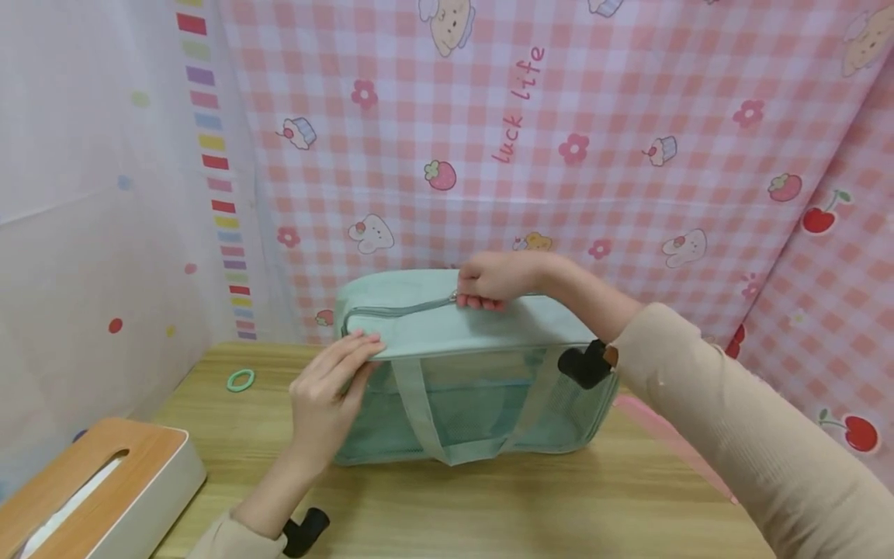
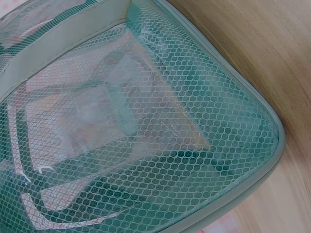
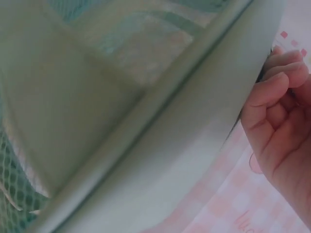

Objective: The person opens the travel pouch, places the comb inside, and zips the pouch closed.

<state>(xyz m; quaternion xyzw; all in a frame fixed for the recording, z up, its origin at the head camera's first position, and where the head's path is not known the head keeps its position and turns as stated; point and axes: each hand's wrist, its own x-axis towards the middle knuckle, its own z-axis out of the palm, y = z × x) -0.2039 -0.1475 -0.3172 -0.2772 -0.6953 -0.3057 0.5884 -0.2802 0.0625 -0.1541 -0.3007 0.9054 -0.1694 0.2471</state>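
A mint green mesh bag (image 1: pixel 482 330) stands upright on the table, a zipper (image 1: pixel 401 311) running along its top. In the head view the right hand (image 1: pixel 499 278) pinches the zipper pull near the middle of the top, fingers curled. The left hand (image 1: pixel 328 388) rests its fairly straight fingers on the top's front left corner. In the right wrist view the right hand (image 3: pixel 284 111) is at the bag's top edge, its pull hidden. The left wrist view shows the bag's mesh side (image 2: pixel 194 107) and no hand.
A tissue box (image 1: pixel 150 489) with a wooden lid is at the front left of the table (image 1: pixel 559 512). Behind it lies a green ring (image 1: pixel 240 380). A pink flat item (image 1: pixel 670 442) lies right of the bag. Patterned cloth (image 1: pixel 559 155) hangs behind.
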